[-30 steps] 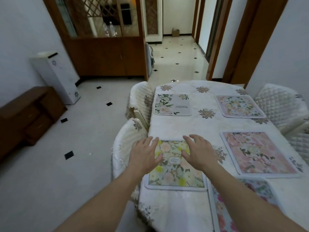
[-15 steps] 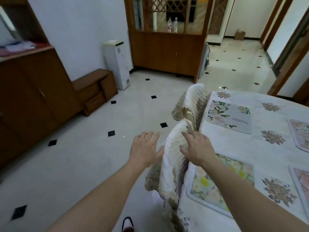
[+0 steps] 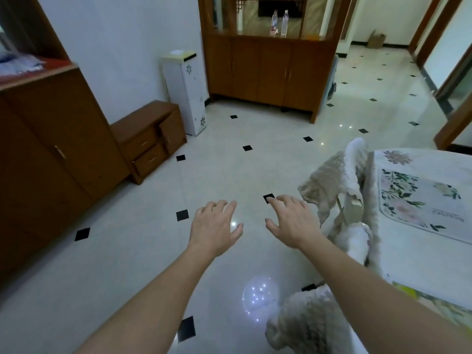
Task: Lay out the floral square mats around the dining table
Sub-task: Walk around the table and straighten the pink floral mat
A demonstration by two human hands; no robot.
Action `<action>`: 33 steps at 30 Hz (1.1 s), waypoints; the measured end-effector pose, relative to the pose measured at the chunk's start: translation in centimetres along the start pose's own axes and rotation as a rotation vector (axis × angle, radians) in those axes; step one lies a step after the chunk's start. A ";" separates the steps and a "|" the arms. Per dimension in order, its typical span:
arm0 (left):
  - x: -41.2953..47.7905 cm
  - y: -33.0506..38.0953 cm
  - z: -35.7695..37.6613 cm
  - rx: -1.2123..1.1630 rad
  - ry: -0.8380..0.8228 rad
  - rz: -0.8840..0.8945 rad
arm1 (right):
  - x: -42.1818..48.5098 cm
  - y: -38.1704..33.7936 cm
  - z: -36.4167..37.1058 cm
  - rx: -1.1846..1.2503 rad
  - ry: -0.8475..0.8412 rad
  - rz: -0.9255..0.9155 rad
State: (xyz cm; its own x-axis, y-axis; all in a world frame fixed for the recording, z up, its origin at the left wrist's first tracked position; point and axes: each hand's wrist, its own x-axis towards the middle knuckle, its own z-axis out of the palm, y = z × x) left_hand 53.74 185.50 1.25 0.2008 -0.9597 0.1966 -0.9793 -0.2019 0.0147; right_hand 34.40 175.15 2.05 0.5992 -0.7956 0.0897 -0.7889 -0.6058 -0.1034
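1. Both hands have been lifted off the yellow floral mat point(image 3: 407, 292), now at 5 o'clock; that mat is judged placed
2. The left hand point(image 3: 214, 226) and right hand point(image 3: 293, 223) are held open and empty over the floor
3. The leaf-print mat point(image 3: 421, 200) is seen at 3 o'clock on the table point(image 3: 408, 261); being square, it has no long axis, and its edges are aligned with the table edge

The dining table point(image 3: 421, 264), under a pale flowered cloth point(image 3: 439, 159), bears a green-leafed mat point(image 3: 419, 200) and a yellow-flowered mat point(image 3: 429, 301) nearer

No text is legible; the printed line on the floral mat point(image 3: 421, 203) is too blurred.
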 end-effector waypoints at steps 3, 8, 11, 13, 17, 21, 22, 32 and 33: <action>3.5 -3.5 0.7 0.011 -0.009 0.018 | 3.7 -1.3 0.7 0.027 0.003 0.034; 9.2 -6.2 2.0 -0.016 -0.025 0.050 | 8.9 -1.1 1.4 0.020 -0.024 0.072; 12.9 -6.7 3.4 -0.025 -0.032 0.080 | 12.1 -0.2 1.8 -0.001 -0.003 0.091; 15.7 -6.7 4.2 -0.029 -0.045 0.094 | 14.4 0.8 2.4 0.002 -0.009 0.107; 22.2 -6.3 6.1 -0.016 -0.055 0.134 | 19.7 4.2 3.8 0.014 -0.034 0.144; 31.1 -5.2 7.4 0.000 -0.059 0.173 | 26.3 9.2 4.3 0.026 -0.015 0.189; 33.5 -4.6 7.7 0.005 -0.061 0.178 | 28.2 10.6 4.3 0.027 -0.011 0.202; 54.2 2.7 10.1 0.022 -0.084 0.291 | 42.1 23.7 3.2 0.044 -0.023 0.309; 55.9 3.3 10.5 0.025 -0.085 0.303 | 43.0 24.9 3.1 0.037 -0.026 0.322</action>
State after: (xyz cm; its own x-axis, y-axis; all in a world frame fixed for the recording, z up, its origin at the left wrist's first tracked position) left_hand 62.00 129.14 2.05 -0.0972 -0.9896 0.1062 -0.9942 0.0916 -0.0566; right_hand 40.97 125.83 0.24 0.3231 -0.9461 0.0213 -0.9333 -0.3223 -0.1582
